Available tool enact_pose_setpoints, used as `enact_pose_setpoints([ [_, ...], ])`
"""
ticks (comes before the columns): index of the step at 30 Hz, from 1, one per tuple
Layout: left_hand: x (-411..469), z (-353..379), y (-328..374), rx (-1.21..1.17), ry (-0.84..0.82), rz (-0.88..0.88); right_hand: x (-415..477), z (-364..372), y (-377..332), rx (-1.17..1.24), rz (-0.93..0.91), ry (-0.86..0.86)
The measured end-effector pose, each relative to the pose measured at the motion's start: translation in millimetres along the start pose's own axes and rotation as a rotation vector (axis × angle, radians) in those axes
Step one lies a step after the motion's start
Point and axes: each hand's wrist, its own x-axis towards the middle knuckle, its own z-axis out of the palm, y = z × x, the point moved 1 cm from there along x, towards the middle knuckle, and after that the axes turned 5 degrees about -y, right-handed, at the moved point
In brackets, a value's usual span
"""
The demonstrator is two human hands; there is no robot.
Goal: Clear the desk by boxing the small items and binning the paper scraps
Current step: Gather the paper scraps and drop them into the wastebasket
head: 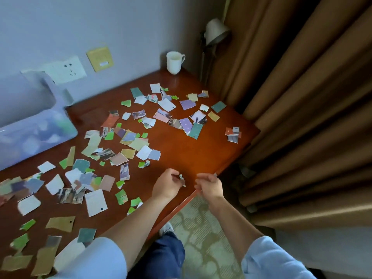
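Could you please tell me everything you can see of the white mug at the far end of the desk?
The white mug looks like plain glazed ceramic, with a loop handle pointing right. It stands upright near the far corner of the reddish wooden desk, close to the wall, a lamp just beyond it. Whether it holds anything cannot be told. Only the desk touches it; the paper scraps lie apart.

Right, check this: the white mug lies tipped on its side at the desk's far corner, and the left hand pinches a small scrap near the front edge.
Wrong on one point. The head view shows the white mug standing upright at the desk's far corner, not on its side. The left hand does pinch a small scrap near the front edge.
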Motion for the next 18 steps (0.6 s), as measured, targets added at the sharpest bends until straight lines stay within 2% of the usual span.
enact_pose_setpoints([
  [6, 28.2, 7.9, 2.3, 0.373, 0.090, -0.004, 45.3, -0.9, -16.4, -0.050, 0.061, -0.017],
  [12, 45.9, 6.7, 10.4, 0.504, -0.015, 0.013, 63.4, 3.1, -28.6, -0.099, 0.071, -0.058],
  [15, 58.0, 5.6, 19.0, 0.401, -0.068, 0.007, 71.9, -0.5, -41.4, -0.108, 0.047, -0.070],
  [18, 73.0, 5.6, 35.6, 0.087, -0.117, 0.002, 81.4, -11.3, -54.2, -0.111, 0.023, -0.044],
])
